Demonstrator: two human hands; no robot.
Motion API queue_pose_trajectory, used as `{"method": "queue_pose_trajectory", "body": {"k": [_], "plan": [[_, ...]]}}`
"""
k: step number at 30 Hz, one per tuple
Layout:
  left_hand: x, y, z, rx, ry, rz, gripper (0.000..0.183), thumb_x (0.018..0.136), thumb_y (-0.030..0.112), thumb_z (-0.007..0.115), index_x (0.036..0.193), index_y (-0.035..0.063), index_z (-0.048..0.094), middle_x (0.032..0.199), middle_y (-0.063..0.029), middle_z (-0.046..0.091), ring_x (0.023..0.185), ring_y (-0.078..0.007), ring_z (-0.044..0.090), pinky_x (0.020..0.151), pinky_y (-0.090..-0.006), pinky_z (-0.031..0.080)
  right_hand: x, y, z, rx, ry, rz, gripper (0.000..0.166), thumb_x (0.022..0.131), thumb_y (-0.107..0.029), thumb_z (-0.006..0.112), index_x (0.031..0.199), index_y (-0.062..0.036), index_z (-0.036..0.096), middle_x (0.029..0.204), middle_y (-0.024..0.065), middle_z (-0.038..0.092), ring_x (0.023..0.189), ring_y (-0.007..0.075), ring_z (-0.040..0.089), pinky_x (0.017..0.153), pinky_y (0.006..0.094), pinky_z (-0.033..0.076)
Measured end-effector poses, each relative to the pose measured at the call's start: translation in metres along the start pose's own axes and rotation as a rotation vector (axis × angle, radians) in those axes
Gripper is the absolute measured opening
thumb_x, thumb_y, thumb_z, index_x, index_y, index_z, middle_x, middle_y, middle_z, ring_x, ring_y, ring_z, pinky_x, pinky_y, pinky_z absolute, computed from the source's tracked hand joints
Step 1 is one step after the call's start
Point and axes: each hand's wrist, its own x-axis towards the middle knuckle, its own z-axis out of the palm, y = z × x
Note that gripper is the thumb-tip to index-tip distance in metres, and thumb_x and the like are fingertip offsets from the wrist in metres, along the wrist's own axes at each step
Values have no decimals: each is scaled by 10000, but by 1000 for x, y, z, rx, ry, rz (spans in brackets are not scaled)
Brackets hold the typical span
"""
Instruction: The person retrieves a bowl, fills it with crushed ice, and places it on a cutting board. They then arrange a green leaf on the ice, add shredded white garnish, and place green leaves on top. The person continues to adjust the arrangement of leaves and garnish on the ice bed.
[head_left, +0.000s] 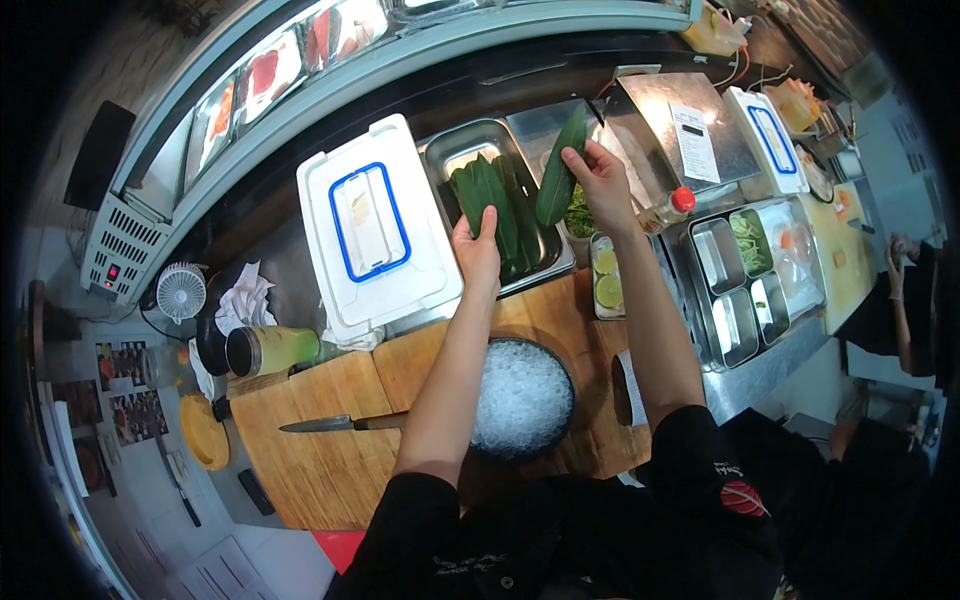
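Note:
Held up by my right hand (604, 180) is one long green leaf (562, 169), pinched near its middle between thumb and fingers. My left hand (478, 251) grips a bunch of similar green leaves (484, 191) over a deep stainless steel pan (469, 133). More leaves lie in the pan beside that bunch. Below my forearms, a dark round bowl heaped with crushed ice (521, 394) sits on the wooden cutting board (322, 472). To its left lies a kitchen knife (322, 425), its handle partly hidden behind my left forearm.
A white lidded container (379, 225) stands left of the pan. On the right are a tray of lime halves (607, 274), a red-capped bottle (667, 210) and steel compartments (739, 285). A glass display case (285, 82) runs along the back. Another person (900, 300) works at far right.

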Motion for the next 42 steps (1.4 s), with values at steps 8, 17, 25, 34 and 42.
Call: {"method": "queue_pose_trajectory", "body": {"k": [8,17,25,34,42], "plan": [[3,0,17,-138,-118,-6,200,962,116,614,1117,-6,653,1056,-50,688,901,-87,617,781,-228,483,-9,24,8,-108,-298,180,195,958,-126,617,1082,21,644,977,40,695,859,72,631,766,223,507],[5,-4,8,-160,-197,-50,372,1039,303,448,1245,10,549,1217,-95,617,1078,-165,594,926,-324,486,-13,31,14,-150,-271,169,217,949,-151,634,1082,18,660,948,47,705,818,62,629,725,219,507],[2,-1,12,-91,-158,3,199,944,88,630,1127,8,622,1078,-57,670,916,-100,615,808,-233,487,-16,34,18,-81,-211,171,199,919,-141,671,1022,28,681,869,57,706,755,75,626,651,236,518],[-5,4,10,-46,-195,15,288,951,100,620,1214,-3,564,1186,-100,625,1040,-143,592,901,-274,469,-19,27,0,-167,-528,287,239,898,-59,674,1107,52,643,1020,91,706,893,98,651,789,256,531],[-144,59,2,961,-273,393,649,926,296,619,1439,0,354,1381,-203,440,1347,-342,367,1150,-512,176,-49,21,-5,-388,-241,144,208,888,-47,679,1071,34,621,994,42,687,868,93,639,776,265,531]]}}
